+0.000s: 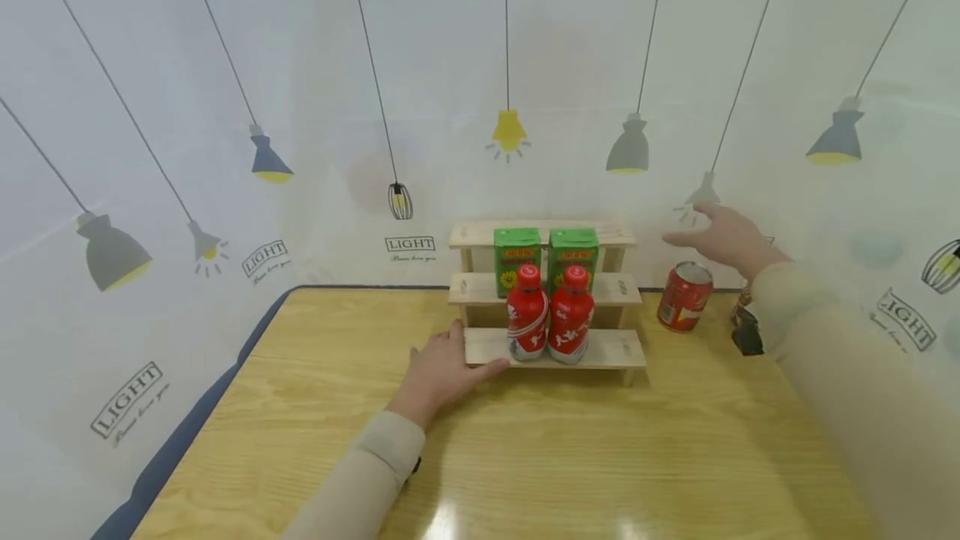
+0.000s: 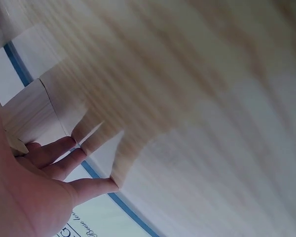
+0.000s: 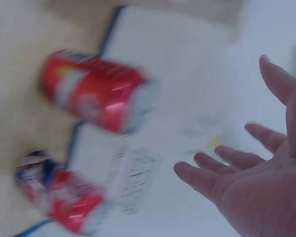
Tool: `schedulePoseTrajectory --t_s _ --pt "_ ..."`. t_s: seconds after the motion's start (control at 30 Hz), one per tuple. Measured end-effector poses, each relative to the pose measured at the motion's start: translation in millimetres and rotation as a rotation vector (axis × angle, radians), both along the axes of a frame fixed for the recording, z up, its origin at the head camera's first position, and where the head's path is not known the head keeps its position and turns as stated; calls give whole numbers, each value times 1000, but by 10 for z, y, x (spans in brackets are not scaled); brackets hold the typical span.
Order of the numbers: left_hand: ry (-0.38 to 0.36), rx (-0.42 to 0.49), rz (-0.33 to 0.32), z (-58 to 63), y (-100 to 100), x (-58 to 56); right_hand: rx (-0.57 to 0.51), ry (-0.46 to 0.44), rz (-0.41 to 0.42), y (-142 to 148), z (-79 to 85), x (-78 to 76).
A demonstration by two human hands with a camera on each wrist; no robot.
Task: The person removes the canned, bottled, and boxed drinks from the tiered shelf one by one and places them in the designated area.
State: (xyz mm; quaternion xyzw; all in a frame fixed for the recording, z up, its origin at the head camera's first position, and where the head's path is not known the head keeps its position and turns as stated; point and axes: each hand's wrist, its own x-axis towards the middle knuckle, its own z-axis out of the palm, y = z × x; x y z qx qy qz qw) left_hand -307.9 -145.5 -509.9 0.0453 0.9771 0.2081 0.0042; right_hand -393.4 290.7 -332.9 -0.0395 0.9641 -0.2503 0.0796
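Note:
My left hand (image 1: 438, 369) rests against the left end of the lowest step of a small wooden step rack (image 1: 483, 346), its thumb stretched along the front edge. In the left wrist view, several fairly straight fingers (image 2: 96, 186) touch the tabletop with their tips. Two red bottles (image 1: 527, 315) stand on that bottom step, and two green drink cartons (image 1: 517, 252) stand behind them on the middle step. My right hand (image 1: 720, 233) is raised with spread fingers and holds nothing, above a red drink can (image 1: 685, 297) right of the rack.
A second can (image 3: 74, 197), red and dark, stands beside the first; my right sleeve (image 1: 802, 348) partly hides it in the head view. The wooden table (image 1: 337, 407) meets a white wall covering (image 1: 360, 40) printed with hanging lamps. The rack's top step (image 1: 472, 233) stands close to this covering.

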Motion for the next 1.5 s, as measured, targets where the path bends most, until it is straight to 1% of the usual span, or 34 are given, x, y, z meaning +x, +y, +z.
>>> schedulePoseTrajectory --t_s 0.07,0.13,0.2,0.23,0.3,0.4,0.5,0.67,0.8,0.9,1.13,1.33,1.5 --pt "2 -5 5 27 -11 -1 -5 52 48 -173 233 -10" --pt "2 -11 8 47 -23 1 -14 74 87 -377 396 -2" --pt "6 -12 11 56 -29 1 -33 82 126 -587 480 14" --pt "8 -8 12 59 -30 1 -44 81 149 -687 497 24" --pt "10 -9 12 61 -25 3 -57 78 204 -872 487 35" --pt "8 -13 11 58 -6 11 -59 61 285 -1089 414 48" --pt "6 -16 6 64 25 20 -70 44 317 -1222 349 66" --pt "7 -6 -3 93 43 23 -62 34 323 -1349 304 79" --pt "4 -1 7 108 36 34 -52 34 316 -1404 282 78" --pt "2 2 13 97 27 34 -71 31 305 -1418 261 84" --pt "6 2 14 24 22 16 -109 19 301 -1383 205 103" --pt "0 14 16 47 20 31 -89 40 307 -1326 161 47" --pt "6 13 17 54 0 23 -55 47 295 -1269 184 80"
